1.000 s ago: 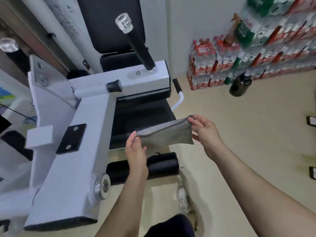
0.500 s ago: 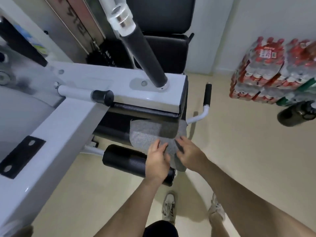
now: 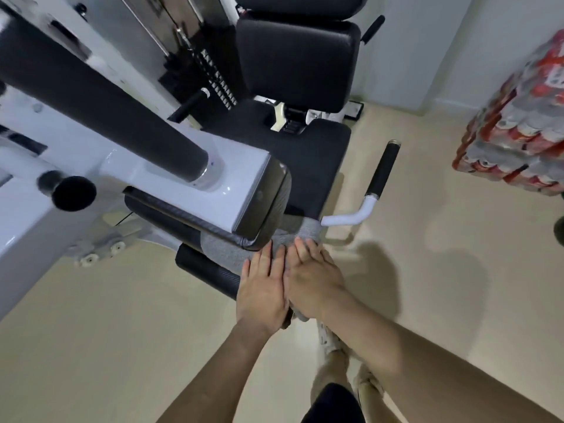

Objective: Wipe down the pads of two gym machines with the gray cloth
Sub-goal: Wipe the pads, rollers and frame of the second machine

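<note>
The gray cloth (image 3: pixel 227 250) is draped over the black roller pad (image 3: pixel 203 267) at the front of the white gym machine. My left hand (image 3: pixel 263 290) lies flat on the cloth with its fingers straight. Beside it, touching it, my right hand (image 3: pixel 311 280) also presses flat on the cloth. Both hands cover the right end of the roller. Behind the roller are the black seat pad (image 3: pixel 308 164) and the black back pad (image 3: pixel 297 61). Part of the cloth is hidden under the upper thigh pad (image 3: pixel 259 215).
A thick black padded bar (image 3: pixel 100 105) on the white frame (image 3: pixel 171 178) juts over the left side. A black side handle (image 3: pixel 381 172) sticks out to the right of the seat. Shrink-wrapped bottle packs (image 3: pixel 518 117) are stacked at the right. My shoes (image 3: pixel 331 343) stand on the beige floor.
The cloth went from being held up by two corners to lying over the roller pad. Both hands flattened on it, side by side. My view has moved closer and lower.
</note>
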Tool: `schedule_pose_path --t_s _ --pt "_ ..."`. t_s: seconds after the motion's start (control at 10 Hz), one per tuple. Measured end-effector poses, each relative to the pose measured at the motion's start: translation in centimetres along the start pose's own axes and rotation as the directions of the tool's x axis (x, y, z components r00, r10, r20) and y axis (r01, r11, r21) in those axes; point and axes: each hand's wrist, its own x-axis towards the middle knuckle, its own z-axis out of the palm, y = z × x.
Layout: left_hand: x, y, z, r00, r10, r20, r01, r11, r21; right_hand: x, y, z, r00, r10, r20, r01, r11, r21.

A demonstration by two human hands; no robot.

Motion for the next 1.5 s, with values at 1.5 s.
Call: schedule_pose_path --t_s 1.5 --pt "38.4 12.2 3.8 0.927 -0.348 0.141 0.372 0.904 -0.212 29.8 29.8 -12.8 0.958 -0.043 0.284 0.105 0.972 -0.209"
